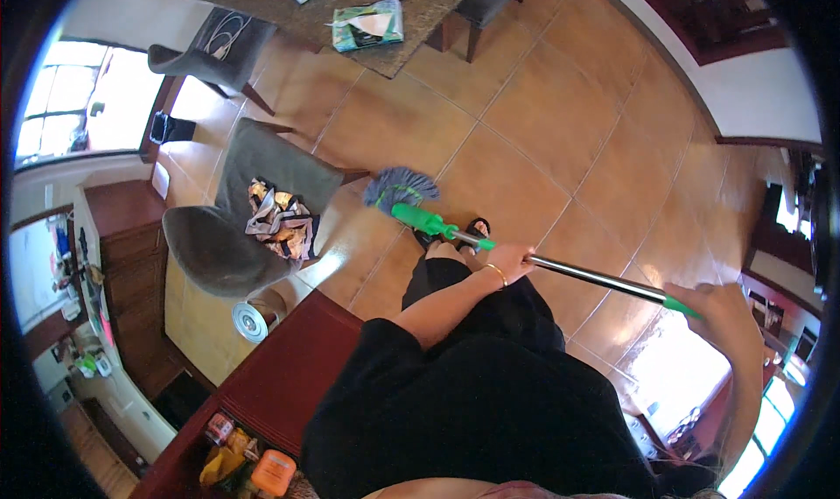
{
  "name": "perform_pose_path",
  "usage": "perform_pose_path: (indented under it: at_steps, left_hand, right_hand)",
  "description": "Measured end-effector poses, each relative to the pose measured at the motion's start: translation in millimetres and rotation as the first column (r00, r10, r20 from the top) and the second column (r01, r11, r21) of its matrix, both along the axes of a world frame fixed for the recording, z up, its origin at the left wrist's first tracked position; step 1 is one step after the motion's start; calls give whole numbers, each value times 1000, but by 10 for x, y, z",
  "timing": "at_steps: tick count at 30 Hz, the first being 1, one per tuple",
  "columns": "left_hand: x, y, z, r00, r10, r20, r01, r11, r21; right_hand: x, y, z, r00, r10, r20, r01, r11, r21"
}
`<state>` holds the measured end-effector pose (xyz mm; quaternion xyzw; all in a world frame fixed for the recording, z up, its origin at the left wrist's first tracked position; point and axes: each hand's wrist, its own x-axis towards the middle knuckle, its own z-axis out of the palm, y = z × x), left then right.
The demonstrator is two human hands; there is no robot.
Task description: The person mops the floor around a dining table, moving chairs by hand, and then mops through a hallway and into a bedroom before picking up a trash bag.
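Note:
A twist mop with a grey strand head (401,187) and a green plastic socket (420,218) lies across the view in front of me. My left hand (513,262), with a gold bangle at its wrist, is closed around the steel pole (597,279) at its lower part. At the upper end, my right hand (715,308) grips the green end grip (681,306). The socket passes in front of my sandalled feet (479,228). Whether the strands touch the tiled floor (525,131) cannot be told.
Left of the mop head stands a grey upholstered chair (275,164) with a crumpled patterned cloth (282,220) on its seat. Ahead is a table (295,16) bearing a tissue pack (367,25). A round container (251,322) stands beside a dark red surface (295,354).

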<state>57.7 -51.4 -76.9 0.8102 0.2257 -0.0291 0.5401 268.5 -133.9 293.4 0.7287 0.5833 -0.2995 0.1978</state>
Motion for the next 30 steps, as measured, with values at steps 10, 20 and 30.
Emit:
perform_pose_path:
  at_steps: [10, 20, 30]
  left_hand:
    - [-1380, 393, -257, 615, 788, -36, -775, 613, 154]
    - [-3059, 199, -81, -98, 985, 143, -974, -124, 191]
    - [-4915, 680, 539, -575, 790, 213, -814, -578, -53]
  right_hand:
    - [-950, 1923, -364, 545, 835, -74, -788, 541, 294]
    - [-3054, 2741, -203, -25, 881, -473, -514, 394, 762]
    - [-5439, 3524, -2995, 427, 421, -801, 35, 877, 480]
